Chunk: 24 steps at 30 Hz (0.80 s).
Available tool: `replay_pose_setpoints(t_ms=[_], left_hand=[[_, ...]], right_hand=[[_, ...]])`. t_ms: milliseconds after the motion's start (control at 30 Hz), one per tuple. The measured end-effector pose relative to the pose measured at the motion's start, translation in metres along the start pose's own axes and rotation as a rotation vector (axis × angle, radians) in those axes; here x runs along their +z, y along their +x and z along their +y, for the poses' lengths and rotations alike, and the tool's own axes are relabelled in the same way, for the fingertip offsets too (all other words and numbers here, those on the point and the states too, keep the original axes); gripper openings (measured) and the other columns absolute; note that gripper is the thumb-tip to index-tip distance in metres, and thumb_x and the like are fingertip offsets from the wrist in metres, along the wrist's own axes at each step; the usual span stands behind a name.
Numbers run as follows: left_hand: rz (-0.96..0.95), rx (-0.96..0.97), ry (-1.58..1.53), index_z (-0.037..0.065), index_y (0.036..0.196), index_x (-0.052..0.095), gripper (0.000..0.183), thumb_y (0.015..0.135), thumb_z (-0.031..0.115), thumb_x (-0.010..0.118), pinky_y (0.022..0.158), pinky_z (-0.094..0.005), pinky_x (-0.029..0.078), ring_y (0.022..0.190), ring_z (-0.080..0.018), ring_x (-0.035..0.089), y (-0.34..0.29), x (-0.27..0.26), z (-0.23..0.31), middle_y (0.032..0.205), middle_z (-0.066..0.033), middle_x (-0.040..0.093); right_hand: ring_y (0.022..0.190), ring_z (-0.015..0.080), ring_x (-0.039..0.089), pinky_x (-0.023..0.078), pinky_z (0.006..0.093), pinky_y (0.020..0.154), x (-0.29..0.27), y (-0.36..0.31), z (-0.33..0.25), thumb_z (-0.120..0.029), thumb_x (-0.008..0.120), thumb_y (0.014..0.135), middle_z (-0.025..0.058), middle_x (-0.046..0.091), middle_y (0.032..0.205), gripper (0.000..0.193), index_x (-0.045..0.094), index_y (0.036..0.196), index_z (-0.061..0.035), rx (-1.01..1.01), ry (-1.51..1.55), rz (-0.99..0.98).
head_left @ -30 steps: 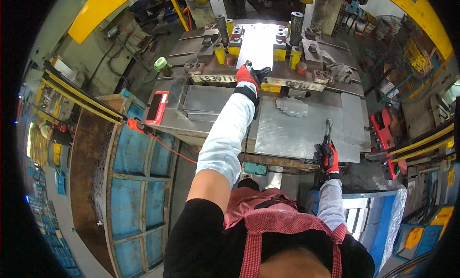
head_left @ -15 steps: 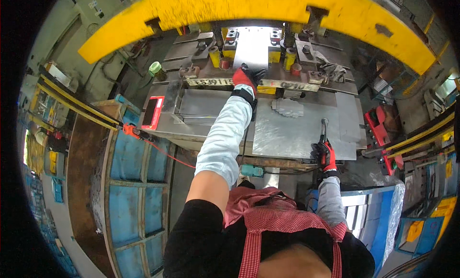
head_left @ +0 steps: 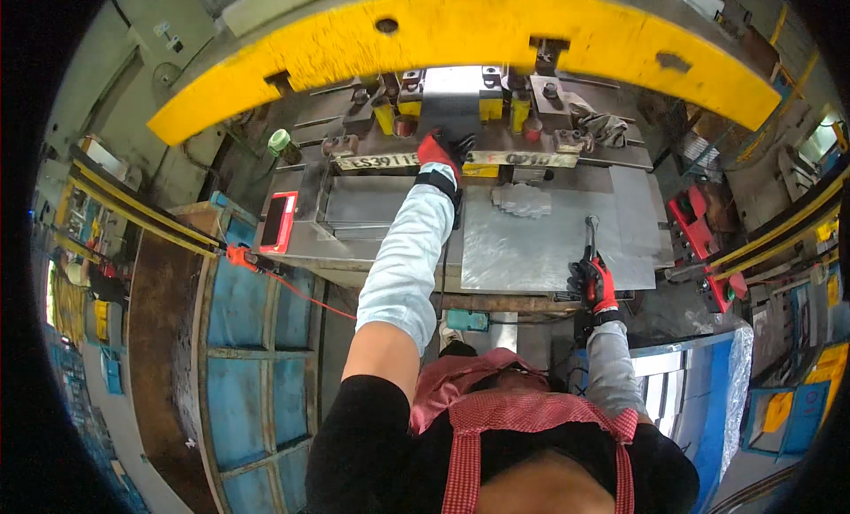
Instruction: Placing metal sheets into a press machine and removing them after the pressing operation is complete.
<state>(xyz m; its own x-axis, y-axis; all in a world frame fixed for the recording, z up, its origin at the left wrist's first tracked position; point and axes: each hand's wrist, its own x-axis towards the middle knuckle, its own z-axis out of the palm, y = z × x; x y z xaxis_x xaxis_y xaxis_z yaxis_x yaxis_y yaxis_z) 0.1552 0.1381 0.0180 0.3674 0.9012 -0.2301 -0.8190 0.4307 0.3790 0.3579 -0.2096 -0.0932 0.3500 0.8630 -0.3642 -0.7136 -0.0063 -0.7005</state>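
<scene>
My left hand [head_left: 443, 151], in a red glove with black fingers, reaches forward to the near edge of a flat metal sheet [head_left: 451, 108]. Its fingers look closed on that edge, though the grip is partly hidden. The sheet lies between the posts of a die [head_left: 505, 158], under the yellow press beam [head_left: 469, 23]. At the front right, my right hand [head_left: 595, 282], gloved alike, is wrapped round a wrench [head_left: 591, 233]. The wrench head points forward over a large bare metal sheet [head_left: 522, 253] on the table.
A stack of small toothed metal pieces [head_left: 522, 200] sits on the large sheet. Left of it are a metal tray [head_left: 359, 204] and a red-framed dark panel [head_left: 279, 222]. A grey cloth [head_left: 602, 126] lies right of the die. Blue-panelled racking [head_left: 257, 363] stands at my left.
The yellow beam appears lower in the picture, and the whole view has shifted slightly. The sheet in the die looks darker near my left hand. Both hands keep their places.
</scene>
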Motion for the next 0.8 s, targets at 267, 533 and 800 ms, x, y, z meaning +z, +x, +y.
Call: replay_pose_setpoints(t_ms=[267, 533, 800], left_hand=[[0.019, 0.074, 0.091, -0.001, 0.107, 0.047, 0.032, 0.086, 0.023, 0.045, 0.059, -0.0406, 0.053, 0.074, -0.03, 0.061, 0.002, -0.002, -0.002, 0.089, -0.0166, 0.06], [0.025, 0.02, 0.16, -0.008, 0.1, 0.048, 0.043, 0.087, 0.032, 0.04, 0.067, -0.0395, 0.053, 0.072, -0.0341, 0.062, -0.004, 0.004, 0.0, 0.086, -0.023, 0.059], [-0.059, -0.164, 0.084, -0.011, 0.11, 0.04, 0.057, 0.087, 0.042, 0.039, 0.071, -0.0412, 0.052, 0.076, -0.0392, 0.06, -0.01, 0.004, 0.005, 0.092, -0.0306, 0.056]], right_hand=[[0.051, 0.0181, 0.051, 0.043, 0.0306, 0.044, 0.004, 0.001, 0.005, -0.015, 0.052, 0.082, 0.0071, 0.053, 0.069, 0.014, 0.042, 0.092, -0.0107, 0.022, -0.176, 0.12], [0.049, 0.0063, 0.041, 0.035, 0.0214, 0.041, 0.118, 0.002, -0.047, -0.019, 0.058, 0.079, -0.0006, 0.05, 0.071, 0.045, 0.042, 0.12, -0.0084, -0.295, -0.568, 0.063], [0.063, 0.0042, 0.047, 0.037, 0.0186, 0.055, 0.311, 0.164, -0.095, -0.019, 0.055, 0.081, -0.0028, 0.055, 0.077, 0.023, 0.057, 0.097, -0.0022, -0.256, -0.672, -0.512]])
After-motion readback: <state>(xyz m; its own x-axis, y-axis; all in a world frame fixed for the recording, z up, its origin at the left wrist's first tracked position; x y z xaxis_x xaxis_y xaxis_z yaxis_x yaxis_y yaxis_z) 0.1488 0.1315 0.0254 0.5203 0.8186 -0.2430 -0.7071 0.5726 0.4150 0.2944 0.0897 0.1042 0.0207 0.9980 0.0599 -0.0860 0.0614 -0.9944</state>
